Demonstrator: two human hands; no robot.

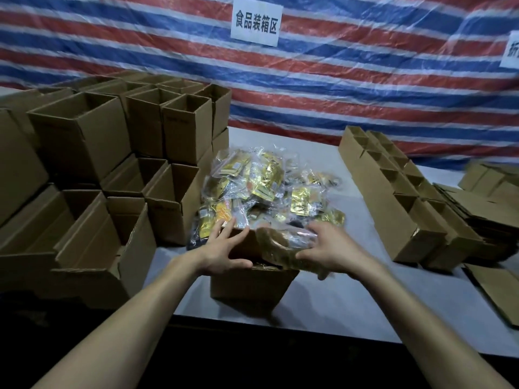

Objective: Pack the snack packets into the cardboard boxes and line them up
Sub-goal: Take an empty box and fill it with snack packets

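The snack packet [280,244] sits over the mouth of the cardboard box [252,286] nr mid front edge of the counter [351,304], right hand [332,249] w/ grip clamped on its right end; left hand [224,255] w/ grip apart, fingers spread on the box's left rim. Prob light, soft, slick film: take it by an end seam, not the belly. Long axis approx along the front edge, tho blurred.

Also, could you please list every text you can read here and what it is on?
"食品装箱区": white sign on the tarp.
Second sign, right edge: cut off, unreadable.
Print on packets and boxes: too blurred.
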